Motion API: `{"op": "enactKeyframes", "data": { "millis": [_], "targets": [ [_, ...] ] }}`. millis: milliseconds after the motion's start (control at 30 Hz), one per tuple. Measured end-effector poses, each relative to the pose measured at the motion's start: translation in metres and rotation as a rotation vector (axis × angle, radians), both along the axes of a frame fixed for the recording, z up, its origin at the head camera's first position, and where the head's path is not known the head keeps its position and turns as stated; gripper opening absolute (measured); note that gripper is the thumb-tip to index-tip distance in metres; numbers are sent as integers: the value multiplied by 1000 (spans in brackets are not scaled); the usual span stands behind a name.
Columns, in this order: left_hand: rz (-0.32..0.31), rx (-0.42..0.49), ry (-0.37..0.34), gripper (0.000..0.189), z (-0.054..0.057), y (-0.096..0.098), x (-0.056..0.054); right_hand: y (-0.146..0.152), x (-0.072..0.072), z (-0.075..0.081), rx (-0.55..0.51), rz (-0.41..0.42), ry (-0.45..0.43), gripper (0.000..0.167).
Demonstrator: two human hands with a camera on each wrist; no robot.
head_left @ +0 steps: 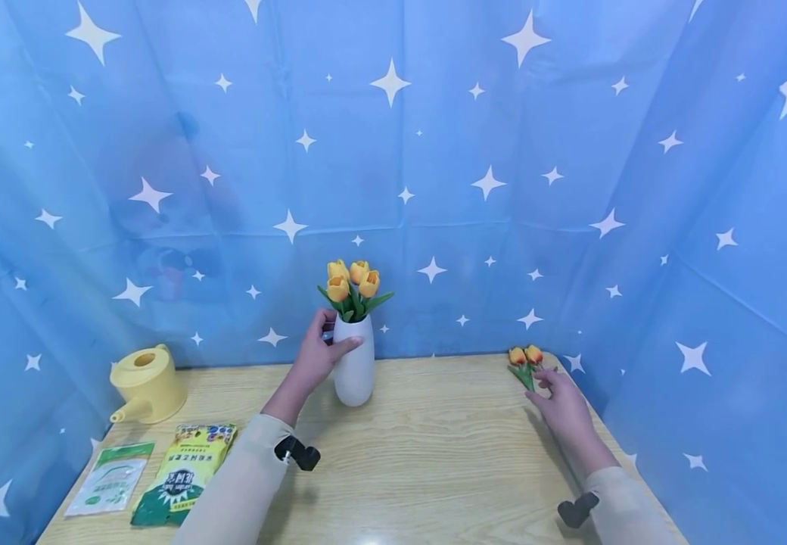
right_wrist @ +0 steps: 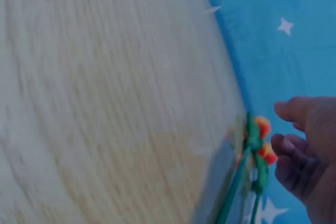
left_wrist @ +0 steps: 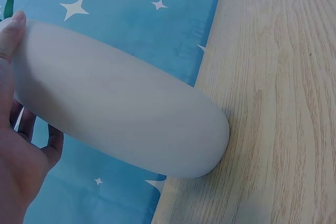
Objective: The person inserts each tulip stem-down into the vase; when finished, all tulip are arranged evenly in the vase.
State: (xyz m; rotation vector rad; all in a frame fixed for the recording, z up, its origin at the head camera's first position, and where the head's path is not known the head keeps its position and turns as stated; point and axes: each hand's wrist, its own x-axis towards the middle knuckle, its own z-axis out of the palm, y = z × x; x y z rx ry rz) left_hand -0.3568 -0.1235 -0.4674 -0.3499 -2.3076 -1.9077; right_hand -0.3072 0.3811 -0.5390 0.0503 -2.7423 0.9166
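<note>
A white vase (head_left: 355, 372) stands on the table with several yellow tulips (head_left: 368, 284) and green leaves in it. My left hand (head_left: 315, 352) grips its upper part from the left, thumb across the front. The left wrist view shows the vase (left_wrist: 121, 98) large, with the thumb and fingers on either side near its top. At the table's far right corner lie orange-red tulips (head_left: 517, 356) with green stems. My right hand (head_left: 564, 409) is over their stems. In the right wrist view its thumb and fingers stand apart, beside the green stems (right_wrist: 241, 177), not closed around them.
On the left of the wooden table (head_left: 421, 454) are a yellow watering can (head_left: 151, 390), a green-and-yellow bag (head_left: 185, 473) and a smaller white-and-green packet (head_left: 110, 478). A blue curtain with white stars (head_left: 434, 151) hangs behind and along the sides.
</note>
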Motion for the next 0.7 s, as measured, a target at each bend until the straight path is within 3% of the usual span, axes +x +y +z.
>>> {"op": "enactKeyframes", "data": {
  "millis": [400,700],
  "targets": [
    [0,2,14,68,0,0,-1,11,-4,-14,-19,-59,-109,51],
    [6,-9,6,70,-2,0,-2,12,-11,-26,-14,-96,-124,41]
  ]
}}
